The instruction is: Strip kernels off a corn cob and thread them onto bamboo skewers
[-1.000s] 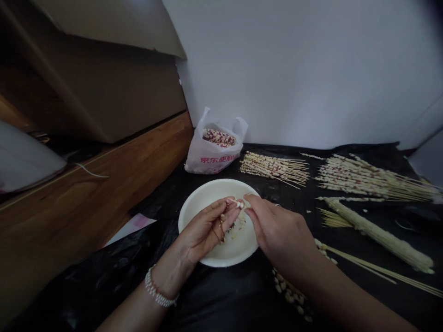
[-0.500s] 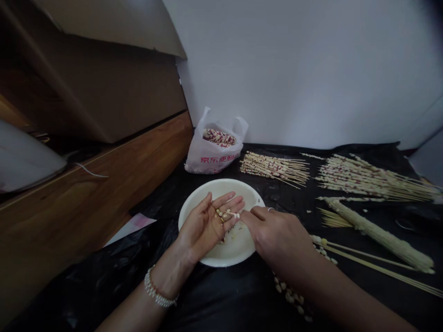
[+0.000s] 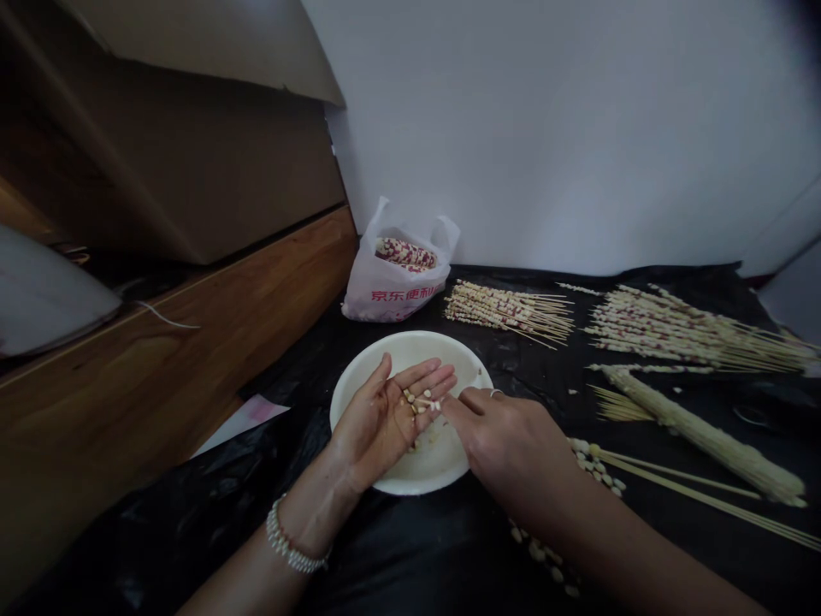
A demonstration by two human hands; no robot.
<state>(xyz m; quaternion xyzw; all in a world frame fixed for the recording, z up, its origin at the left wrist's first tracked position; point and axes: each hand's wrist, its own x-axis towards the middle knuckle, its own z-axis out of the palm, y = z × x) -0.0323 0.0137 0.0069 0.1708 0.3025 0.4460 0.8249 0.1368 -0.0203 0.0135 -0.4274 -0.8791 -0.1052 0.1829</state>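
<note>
My left hand (image 3: 391, 411) lies palm up over the white bowl (image 3: 359, 475), its fingers stretched out flat. Several loose corn kernels (image 3: 410, 397) rest on those fingers. From the right, my right hand (image 3: 500, 428) is closed in a pinch around a thin bamboo skewer (image 3: 423, 402). Pale kernels are threaded on the skewer close to my right fingertips, and its point reaches over the left fingers among the loose kernels. Most of the skewer is hidden by the right hand. More loose kernels sit in the bowl below.
Behind the bowl stands a plastic bag (image 3: 391, 291) with speckled corn cobs (image 3: 405, 252). Kernel-laden skewers (image 3: 506, 310) lie in bundles to the right, a larger bundle (image 3: 667, 329) farther over. A stripped cob (image 3: 711, 436), bare skewers (image 3: 619, 405) and scattered kernels (image 3: 596, 469) lie on black plastic sheeting (image 3: 410, 556).
The skewer tip in my right hand has dipped slightly toward the kernels on my left fingers. My right hand has shifted a little left and down; the left hand stays nearly still.
</note>
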